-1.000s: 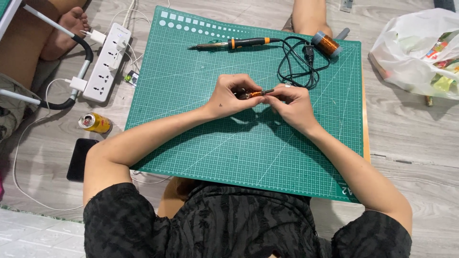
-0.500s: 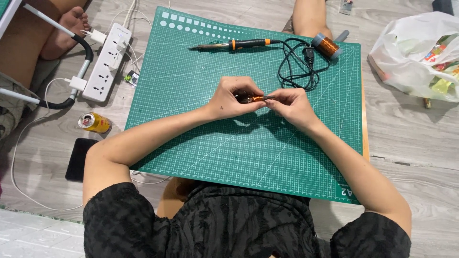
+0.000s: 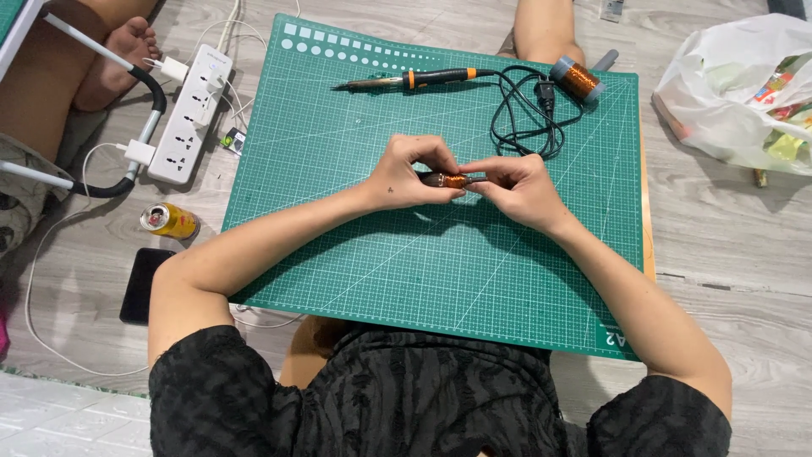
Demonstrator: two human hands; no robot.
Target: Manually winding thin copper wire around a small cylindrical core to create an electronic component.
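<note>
Over the middle of a green cutting mat (image 3: 423,271), my left hand (image 3: 410,173) and my right hand (image 3: 516,186) meet and together pinch a small dark rod wound with copper wire (image 3: 448,179). The left fingers grip its left end, the right fingertips its right end. A black and orange soldering iron (image 3: 414,79) lies at the mat's far edge, its black cable (image 3: 524,118) coiled just beyond my right hand. A spool of copper wire (image 3: 577,80) rests at the far right of the mat.
A white power strip (image 3: 188,114) with plugs lies left of the mat, a yellow can (image 3: 169,221) and a dark phone (image 3: 144,283) nearer me. A white plastic bag (image 3: 736,93) sits at the right. Another person's leg and foot (image 3: 110,59) are at the far left.
My hands have closed in on the wound rod, so less of it shows between the fingers. Nothing else has moved.
</note>
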